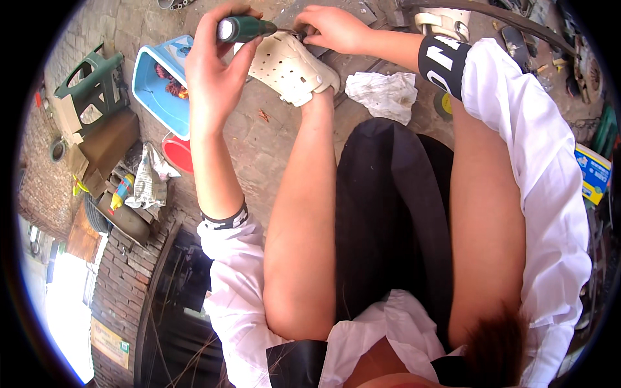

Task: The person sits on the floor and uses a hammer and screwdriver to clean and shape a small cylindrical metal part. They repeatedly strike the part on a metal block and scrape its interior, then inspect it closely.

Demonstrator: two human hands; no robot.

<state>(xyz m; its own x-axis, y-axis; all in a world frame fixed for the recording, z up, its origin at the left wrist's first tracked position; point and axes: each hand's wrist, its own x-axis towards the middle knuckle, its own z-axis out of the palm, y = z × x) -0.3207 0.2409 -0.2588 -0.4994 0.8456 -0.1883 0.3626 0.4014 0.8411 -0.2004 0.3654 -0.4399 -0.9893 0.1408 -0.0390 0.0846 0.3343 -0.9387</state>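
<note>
My left hand (213, 84) is wrapped round the dark green handle of a screwdriver (253, 28), which lies level with its pale butt end to the left. The shaft runs right, above my cream clog (288, 68), to my right hand (331, 29). My right fingers are pinched together at the screwdriver's tip, by a small dark part that I cannot make out. On the ground right of the clog lies a crumpled white cloth (381, 94).
Left of my left forearm stands a light blue bin (150, 97) with reddish bits inside, near a red bucket (178, 152). A green plastic stool (103, 74) and a cardboard box (107, 152) are farther left. A blue and yellow box (592, 173) sits at the right.
</note>
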